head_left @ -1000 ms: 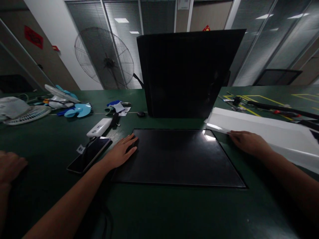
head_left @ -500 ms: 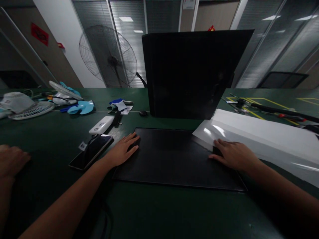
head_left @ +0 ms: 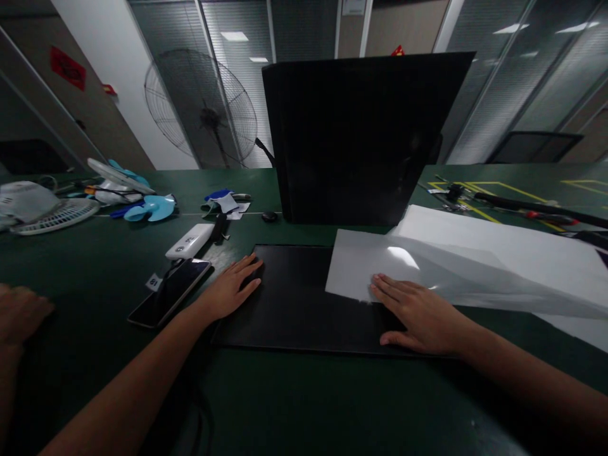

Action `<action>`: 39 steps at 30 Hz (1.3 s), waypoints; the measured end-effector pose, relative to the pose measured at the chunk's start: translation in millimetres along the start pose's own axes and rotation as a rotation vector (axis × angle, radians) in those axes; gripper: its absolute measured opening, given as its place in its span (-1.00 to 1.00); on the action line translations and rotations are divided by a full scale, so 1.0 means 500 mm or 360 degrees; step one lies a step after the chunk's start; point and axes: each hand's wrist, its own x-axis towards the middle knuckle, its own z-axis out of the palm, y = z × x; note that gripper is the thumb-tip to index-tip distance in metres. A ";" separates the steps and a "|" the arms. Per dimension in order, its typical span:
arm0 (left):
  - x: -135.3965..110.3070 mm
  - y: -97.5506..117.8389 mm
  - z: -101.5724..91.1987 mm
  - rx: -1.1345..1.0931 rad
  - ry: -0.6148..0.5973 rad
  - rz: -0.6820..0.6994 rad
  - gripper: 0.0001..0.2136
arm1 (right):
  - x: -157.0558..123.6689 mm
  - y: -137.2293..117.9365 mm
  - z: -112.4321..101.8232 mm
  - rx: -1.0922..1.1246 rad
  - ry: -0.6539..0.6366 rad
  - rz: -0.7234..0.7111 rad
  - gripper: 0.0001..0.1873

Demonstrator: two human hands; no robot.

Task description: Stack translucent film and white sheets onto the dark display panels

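A thin black rectangular panel [head_left: 294, 316] lies flat on the green table. On its left edge rests my left hand [head_left: 230, 288], fingers stretched out and holding nothing. My right hand [head_left: 418, 316] lies flat over the panel's right part, fingers extended, with its fingertips on the lower edge of a clear plastic film sheet [head_left: 356, 259]. The film covers the panel's upper right and runs off to the right, over a white sheet [head_left: 489, 231]. The panel's right end is hidden under my right hand and forearm.
A large black box-like object [head_left: 356, 139] stands behind the panel. To the left lie a phone [head_left: 171, 294], a white device [head_left: 190, 242] and fan parts [head_left: 152, 208]. Another person's hand [head_left: 21, 310] rests at the far left. Dark rods [head_left: 541, 206] lie at the right.
My right hand has slid the film leftward, so it covers more of the panel. My left hand has stayed at the panel's left edge. The view has shifted slightly.
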 end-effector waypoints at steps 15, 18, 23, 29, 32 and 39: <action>0.003 0.005 0.012 0.0031 0.0035 -0.0089 -0.37 | 0.007 -0.020 -0.015 0.0382 -0.0125 -0.0255 -0.02; 0.003 0.008 0.012 0.0025 0.0062 -0.0131 -0.38 | 0.007 0.000 -0.006 0.0246 0.0033 -0.0221 -0.16; -0.001 0.010 0.004 -0.0125 0.0132 -0.0168 -0.38 | 0.002 0.029 -0.005 0.0088 0.0302 -0.0109 -0.21; -0.006 0.011 -0.002 -0.0172 0.0150 -0.0067 -0.42 | -0.008 0.032 -0.019 -0.0133 0.0514 0.0137 -0.48; -0.008 0.015 -0.006 -0.0165 0.0120 -0.0026 -0.42 | -0.005 0.017 -0.014 -0.0033 0.0412 -0.0043 -0.50; -0.013 0.015 -0.006 -0.0101 0.0026 -0.0015 -0.36 | 0.004 -0.011 -0.003 0.0389 0.0140 -0.0567 -0.30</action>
